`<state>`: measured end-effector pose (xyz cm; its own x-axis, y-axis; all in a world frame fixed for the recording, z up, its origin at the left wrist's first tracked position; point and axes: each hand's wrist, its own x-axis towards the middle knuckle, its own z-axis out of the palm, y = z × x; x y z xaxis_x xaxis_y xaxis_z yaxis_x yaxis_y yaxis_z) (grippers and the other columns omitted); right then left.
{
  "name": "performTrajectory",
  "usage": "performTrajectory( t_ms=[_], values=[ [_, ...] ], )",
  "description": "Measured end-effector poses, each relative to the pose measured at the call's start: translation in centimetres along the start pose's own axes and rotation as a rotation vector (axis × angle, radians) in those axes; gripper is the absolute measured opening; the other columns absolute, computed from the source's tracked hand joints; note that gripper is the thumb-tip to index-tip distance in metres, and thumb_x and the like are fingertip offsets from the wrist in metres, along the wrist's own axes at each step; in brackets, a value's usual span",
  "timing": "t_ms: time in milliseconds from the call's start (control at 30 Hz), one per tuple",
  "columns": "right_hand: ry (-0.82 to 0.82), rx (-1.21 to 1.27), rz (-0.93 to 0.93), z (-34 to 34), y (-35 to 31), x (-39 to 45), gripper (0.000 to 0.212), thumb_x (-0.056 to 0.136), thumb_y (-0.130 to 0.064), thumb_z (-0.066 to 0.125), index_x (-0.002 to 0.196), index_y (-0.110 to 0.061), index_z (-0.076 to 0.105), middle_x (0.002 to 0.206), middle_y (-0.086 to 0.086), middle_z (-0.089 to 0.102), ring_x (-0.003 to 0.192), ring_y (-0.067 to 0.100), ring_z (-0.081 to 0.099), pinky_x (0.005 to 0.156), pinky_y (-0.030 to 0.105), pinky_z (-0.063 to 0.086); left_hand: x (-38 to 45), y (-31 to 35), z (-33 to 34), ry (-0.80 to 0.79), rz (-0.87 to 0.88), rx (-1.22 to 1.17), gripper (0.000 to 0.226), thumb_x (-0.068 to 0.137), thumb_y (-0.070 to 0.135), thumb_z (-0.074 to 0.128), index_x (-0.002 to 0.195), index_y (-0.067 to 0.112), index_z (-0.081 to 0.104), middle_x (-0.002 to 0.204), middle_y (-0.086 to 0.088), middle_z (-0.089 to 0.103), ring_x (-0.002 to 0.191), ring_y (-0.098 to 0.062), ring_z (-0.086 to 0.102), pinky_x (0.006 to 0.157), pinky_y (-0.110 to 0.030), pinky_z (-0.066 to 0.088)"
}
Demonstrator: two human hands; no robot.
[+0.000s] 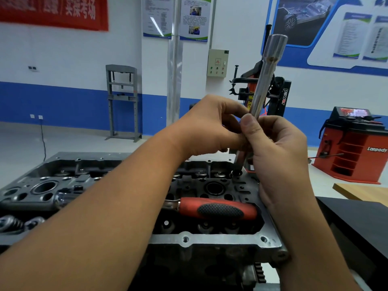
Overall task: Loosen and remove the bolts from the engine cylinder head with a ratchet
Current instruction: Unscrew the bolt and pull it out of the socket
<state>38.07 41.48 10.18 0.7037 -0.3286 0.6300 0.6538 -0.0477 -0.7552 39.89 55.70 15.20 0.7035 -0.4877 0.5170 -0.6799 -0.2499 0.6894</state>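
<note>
- Cylinder head (210, 238) lies below our hands, the red-handled ratchet (218, 208) resting on it.
- Our left hand (210, 131) and right hand (279, 152) together grip a long steel socket extension (264, 80).
- Red machines read "power" (284, 96) and "Lanpody" (376, 149).

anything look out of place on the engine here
Mildly: the red-handled ratchet lies loose across the cylinder head, unused. Both hands, left and right, hold a long extension bar over a bolt hole instead.

My bench (357, 223), dark-topped, carries the grey cylinder head (210, 238) in front of me, with the red-handled ratchet (218, 208) lying flat across the head's open top, handle to my right.
</note>
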Motion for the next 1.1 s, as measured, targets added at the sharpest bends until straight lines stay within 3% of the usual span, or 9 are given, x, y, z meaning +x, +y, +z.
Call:
performTrajectory(
  t_ms=[100,200,333,400,633,800,867,1000,1100],
  values=[
    [-0.017,0.025,0.022,-0.09,-0.11,0.1,0.026,0.103,-0.03,0.063,0.082,-0.016,0.072,0.07,0.0,0.072,0.06,0.016,0.066,0.049,0.022,0.048,-0.16,0.17,-0.07,-0.08,-0.055,-0.143,0.039,0.096,-0.003,0.066,0.127,0.021,0.067,0.108,-0.021,0.076,0.097,-0.035,0.075,0.092,-0.056,0.056],
    [0.013,0.128,0.063,-0.21,-0.5,0.09,0.031,0.105,-0.025,0.059,0.08,-0.012,0.072,0.074,0.011,0.072,0.064,0.025,0.067,0.05,0.025,0.049,-0.07,0.13,-0.14,-0.106,-0.06,-0.174,0.037,0.099,-0.003,0.063,0.128,0.02,0.066,0.109,-0.021,0.076,0.098,-0.036,0.076,0.091,-0.049,0.06],
    [0.026,0.106,0.016,-0.17,-0.66,-0.25,0.029,0.087,-0.044,0.078,0.08,-0.016,0.071,0.075,0.01,0.073,0.064,0.026,0.065,0.054,0.031,0.051,0.01,0.17,-0.01,-0.003,-0.04,-0.005,0.035,0.087,0.01,0.083,0.118,0.013,0.068,0.1,-0.024,0.074,0.091,-0.045,0.072,0.086,-0.06,0.059],
    [0.024,0.05,-0.01,-0.14,-0.61,-0.35,0.038,0.076,-0.051,0.08,0.083,-0.015,0.07,0.071,0.001,0.07,0.059,0.018,0.061,0.053,0.028,0.049,0.02,0.19,-0.03,0.024,-0.032,0.02,0.032,0.085,0.01,0.085,0.112,0.012,0.068,0.099,-0.025,0.074,0.082,-0.038,0.072,0.082,-0.061,0.058],
    [0.009,0.056,0.011,-0.02,-0.31,0.04,0.034,0.105,-0.032,0.06,0.078,-0.018,0.075,0.075,0.009,0.075,0.067,0.03,0.073,0.053,0.031,0.055,0.04,-0.03,-0.23,-0.141,-0.075,-0.2,0.034,0.101,0.0,0.061,0.132,0.015,0.065,0.107,-0.023,0.075,0.089,-0.028,0.075,0.084,-0.043,0.064],
    [0.0,0.063,-0.018,-0.3,-0.29,-0.09,0.028,0.082,-0.046,0.08,0.079,-0.02,0.071,0.074,0.004,0.074,0.064,0.024,0.071,0.055,0.027,0.052,0.33,-0.21,-0.23,-0.02,-0.035,0.001,0.031,0.088,0.012,0.082,0.115,0.016,0.067,0.099,-0.021,0.076,0.081,-0.03,0.072,0.082,-0.052,0.061],
    [0.002,0.042,-0.012,-0.34,-0.3,-0.13,0.034,0.071,-0.048,0.084,0.081,-0.018,0.07,0.071,0.001,0.073,0.062,0.021,0.069,0.054,0.028,0.05,0.36,-0.32,-0.28,0.003,-0.038,0.012,0.031,0.085,0.007,0.083,0.111,0.012,0.068,0.1,-0.023,0.075,0.076,-0.023,0.067,0.072,-0.044,0.059],
    [0.001,-0.033,-0.056,-0.06,-0.47,-0.31,0.034,0.073,-0.046,0.083,0.08,-0.014,0.072,0.066,0.004,0.071,0.058,0.025,0.066,0.055,0.043,0.056,0.23,-0.38,-0.33,-0.058,-0.046,-0.013,0.033,0.087,0.001,0.076,0.117,0.014,0.067,0.094,-0.015,0.077,0.079,-0.016,0.072,0.067,-0.031,0.059],
    [-0.012,-0.076,-0.09,0.01,-0.39,-0.31,0.03,0.088,-0.042,0.076,0.084,-0.012,0.075,0.069,0.011,0.072,0.065,0.04,0.069,0.061,0.058,0.06,0.1,-0.18,-0.33,-0.155,-0.058,-0.136,0.047,0.093,-0.003,0.064,0.132,0.022,0.061,0.105,-0.019,0.077,0.084,-0.019,0.073,0.084,-0.044,0.064]
  ],
)
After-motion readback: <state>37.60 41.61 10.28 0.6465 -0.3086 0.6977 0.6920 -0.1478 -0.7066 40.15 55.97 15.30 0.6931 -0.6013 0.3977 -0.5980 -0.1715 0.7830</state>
